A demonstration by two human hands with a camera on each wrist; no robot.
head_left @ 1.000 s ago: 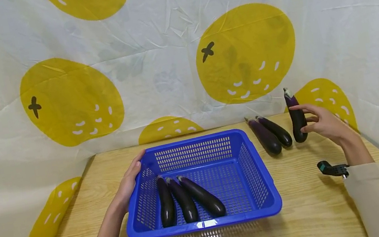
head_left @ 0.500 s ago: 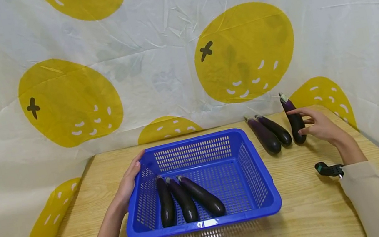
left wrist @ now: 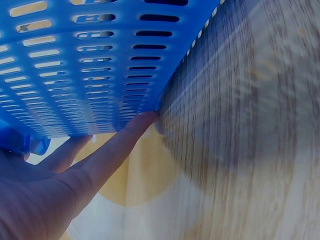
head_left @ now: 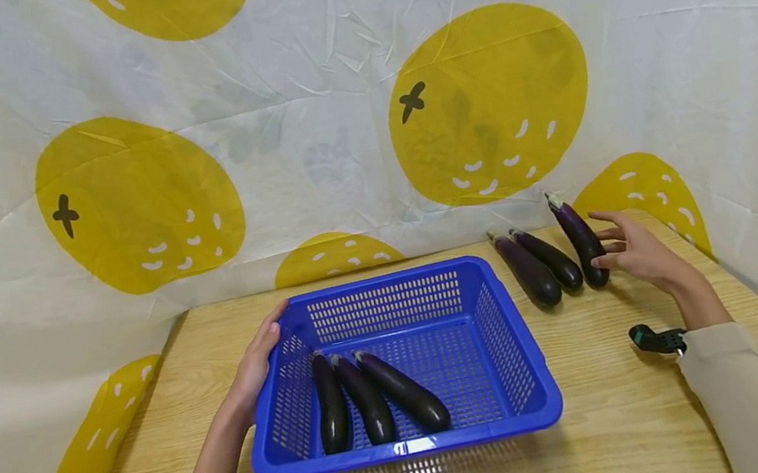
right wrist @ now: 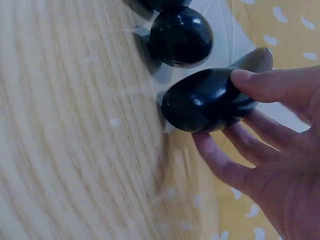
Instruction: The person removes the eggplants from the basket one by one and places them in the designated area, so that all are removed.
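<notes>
In the head view, my left hand (head_left: 256, 372) rests along the outside of the blue basket (head_left: 409, 448) at its left side, fingertips by the back corner. The left wrist view shows those fingers (left wrist: 107, 157) stretched straight against the slotted wall (left wrist: 85, 65). Three dark eggplants (head_left: 365, 399) lie in the basket's left half. Over at the right, my right hand (head_left: 643, 249) holds a glossy eggplant (head_left: 580, 239) low near its rounded end, stem leaning up and left. From the right wrist, its thumb (right wrist: 245, 82) overlaps this eggplant (right wrist: 200, 100), other fingers opposite.
Two more eggplants, one purplish (head_left: 530, 273) and one darker (head_left: 552, 261), lie side by side right of the basket. A white cloth (head_left: 326, 153) printed with yellow fruit hangs behind the wooden table (head_left: 606, 399) and along both sides.
The eggplant at the right hand has tipped leftward, its stem end swinging left and down. The right index finger now stands off it. Left hand and basket stay put.
</notes>
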